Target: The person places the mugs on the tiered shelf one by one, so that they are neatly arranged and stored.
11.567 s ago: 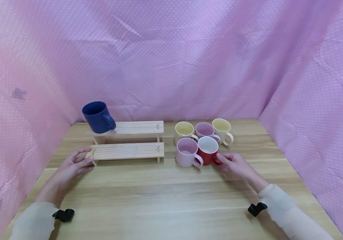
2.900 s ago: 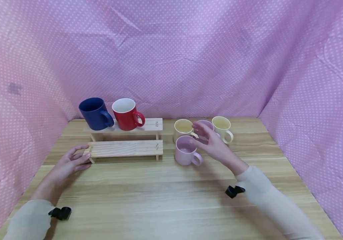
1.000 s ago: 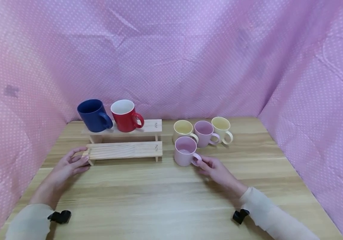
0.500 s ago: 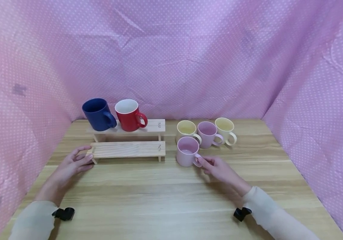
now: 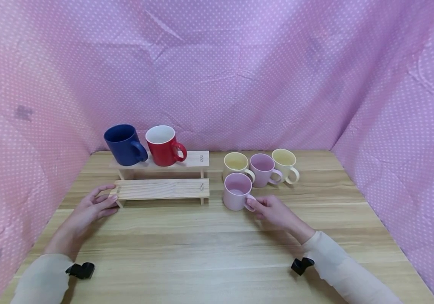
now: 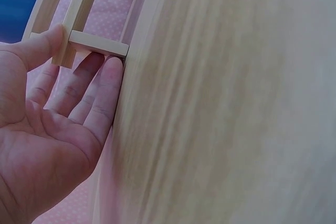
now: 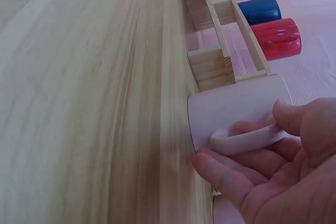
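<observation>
A two-tier wooden rack (image 5: 160, 189) stands at the left of the table. My left hand (image 5: 89, 209) holds the left end of its lower tier, thumb on the board and fingers by the leg (image 6: 98, 43). On the upper tier sit a blue mug (image 5: 122, 145) and a red mug (image 5: 162, 151) with a white inside. My right hand (image 5: 275, 213) grips the handle of the front light-pink mug (image 5: 235, 200), which is upright on the table. In the right wrist view the thumb presses the handle (image 7: 247, 141) from above, and a fingertip shows through its loop.
Behind the front pink mug stand a yellow mug (image 5: 235, 162), a second pink mug (image 5: 261, 169) and another yellow mug (image 5: 284, 160), close together. A pink dotted cloth (image 5: 217, 76) hangs behind and along both sides of the wooden table (image 5: 186, 253).
Earlier the right hand held the red mug's handle among the others; that mug is now on the upper tier. The hand then came to the front pink mug's handle. The left hand stays put.
</observation>
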The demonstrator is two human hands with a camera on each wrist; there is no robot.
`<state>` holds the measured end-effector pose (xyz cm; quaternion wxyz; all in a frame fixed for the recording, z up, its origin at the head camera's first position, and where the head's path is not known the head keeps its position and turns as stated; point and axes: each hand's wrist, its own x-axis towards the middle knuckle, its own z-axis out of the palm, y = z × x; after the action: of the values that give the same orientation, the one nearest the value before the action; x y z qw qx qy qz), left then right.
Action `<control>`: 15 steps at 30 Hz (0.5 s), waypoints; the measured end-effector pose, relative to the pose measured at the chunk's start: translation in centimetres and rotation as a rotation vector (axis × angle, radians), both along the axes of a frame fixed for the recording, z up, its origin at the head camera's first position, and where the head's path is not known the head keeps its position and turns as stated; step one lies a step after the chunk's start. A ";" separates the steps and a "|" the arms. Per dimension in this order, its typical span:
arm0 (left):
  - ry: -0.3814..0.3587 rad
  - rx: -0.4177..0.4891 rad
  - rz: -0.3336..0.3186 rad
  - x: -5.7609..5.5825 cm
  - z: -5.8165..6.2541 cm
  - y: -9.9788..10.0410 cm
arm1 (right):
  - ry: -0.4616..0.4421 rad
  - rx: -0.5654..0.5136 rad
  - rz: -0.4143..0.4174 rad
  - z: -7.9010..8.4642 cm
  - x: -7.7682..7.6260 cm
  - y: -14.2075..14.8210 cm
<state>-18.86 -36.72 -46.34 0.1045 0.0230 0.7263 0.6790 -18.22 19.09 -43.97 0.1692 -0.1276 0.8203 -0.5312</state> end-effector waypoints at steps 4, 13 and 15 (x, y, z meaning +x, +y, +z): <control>-0.002 -0.013 0.001 0.1 0.1 0.1 | -0.007 -0.028 -0.011 0.0 0.0 0.0; -0.001 -0.009 0.005 0.1 0.2 0.1 | 0.005 -0.046 -0.004 -0.1 0.1 0.0; -0.002 -0.007 0.004 0.1 0.1 0.0 | 0.004 -0.050 0.003 -0.1 0.1 0.0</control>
<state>-18.74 -36.72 -46.27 0.1040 0.0202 0.7286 0.6767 -18.11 19.14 -44.12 0.1653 -0.1338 0.8070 -0.5509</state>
